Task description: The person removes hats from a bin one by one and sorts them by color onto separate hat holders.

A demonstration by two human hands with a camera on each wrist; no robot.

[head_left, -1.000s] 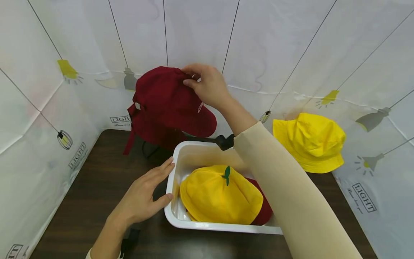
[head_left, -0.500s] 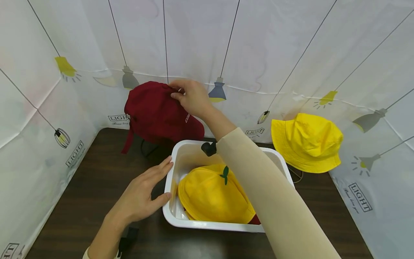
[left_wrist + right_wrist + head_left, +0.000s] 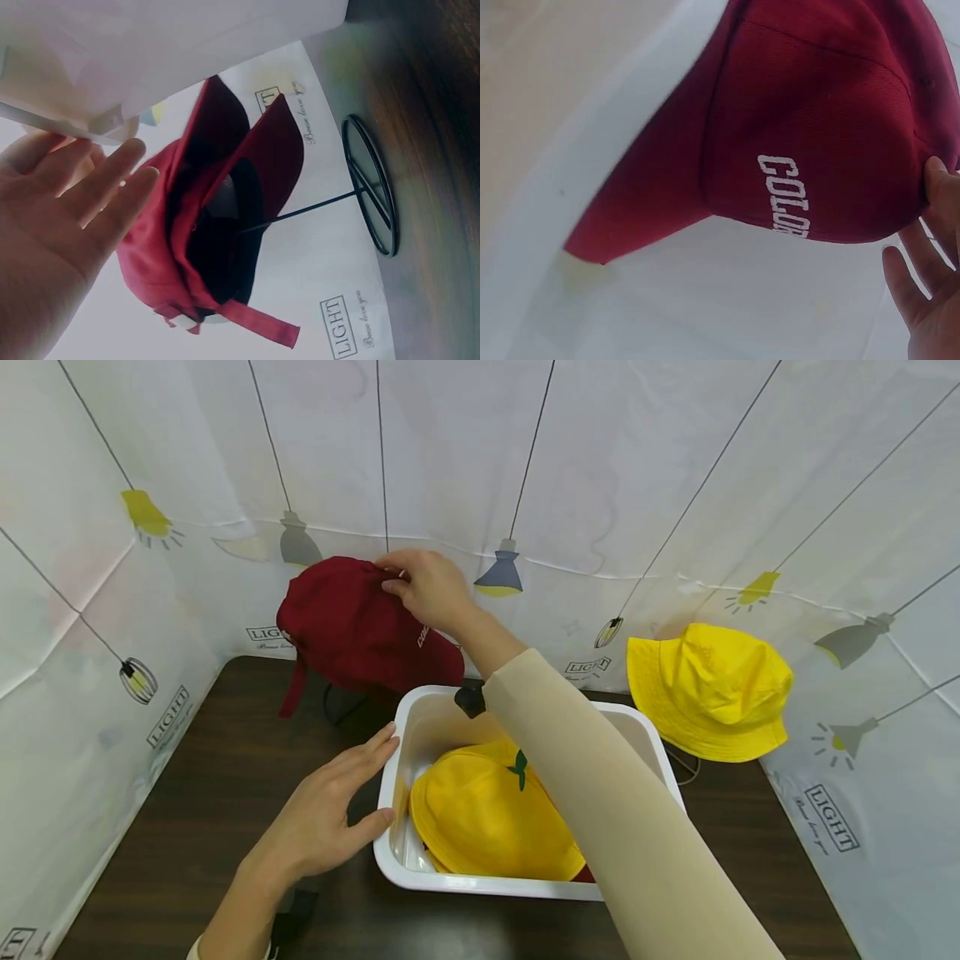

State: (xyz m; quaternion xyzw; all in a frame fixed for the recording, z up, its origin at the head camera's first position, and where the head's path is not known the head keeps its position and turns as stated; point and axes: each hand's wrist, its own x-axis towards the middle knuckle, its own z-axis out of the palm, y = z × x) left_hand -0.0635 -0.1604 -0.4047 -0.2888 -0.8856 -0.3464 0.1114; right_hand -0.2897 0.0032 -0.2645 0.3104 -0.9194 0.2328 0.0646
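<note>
My right hand (image 3: pixel 431 589) pinches the crown of a dark red baseball cap (image 3: pixel 348 622) near the back wall. White letters show on its front panel in the right wrist view. Seen from the left wrist, this outer cap (image 3: pixel 217 116) overlaps a second red cap (image 3: pixel 279 161), which sits on a black wire stand (image 3: pixel 371 187) with a round base. My left hand (image 3: pixel 322 818) has its fingers extended, fingertips at the left rim of a white plastic bin (image 3: pixel 495 885). Inside the bin lies a yellow hat (image 3: pixel 487 818) with a green sprout, over something dark red (image 3: pixel 587 873).
At the back right, a yellow bucket hat (image 3: pixel 720 693) sits above a thin wire base (image 3: pixel 686 768). The dark wood table (image 3: pixel 172 827) meets white lamp-printed sheeting (image 3: pixel 615 485) at the back and both sides. My right sleeve (image 3: pixel 600 793) crosses over the bin.
My right hand has brought the red cap down and to the left, over the stand at the back left. The left hand stays at the bin's rim.
</note>
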